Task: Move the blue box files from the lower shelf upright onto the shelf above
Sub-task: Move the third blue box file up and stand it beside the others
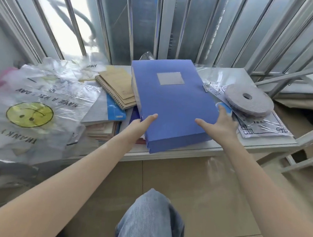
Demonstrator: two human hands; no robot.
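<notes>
A stack of blue box files point(172, 100) lies flat on a low white shelf point(225, 149), the top one showing a grey label. Its near end juts over the shelf's front edge. My left hand point(141, 124) grips the stack's left near edge, thumb on top and fingers hidden beneath. My right hand point(218, 124) holds the right side, thumb on the lid and fingers spread along the edge. No shelf above is in view.
Left of the files lie spiral notebooks point(116, 87) and plastic bags, one with a yellow smiley point(30, 114). A grey tape roll point(248, 100) on printed sheets sits to the right. Metal bars stand behind. My knee in jeans point(151, 223) is below.
</notes>
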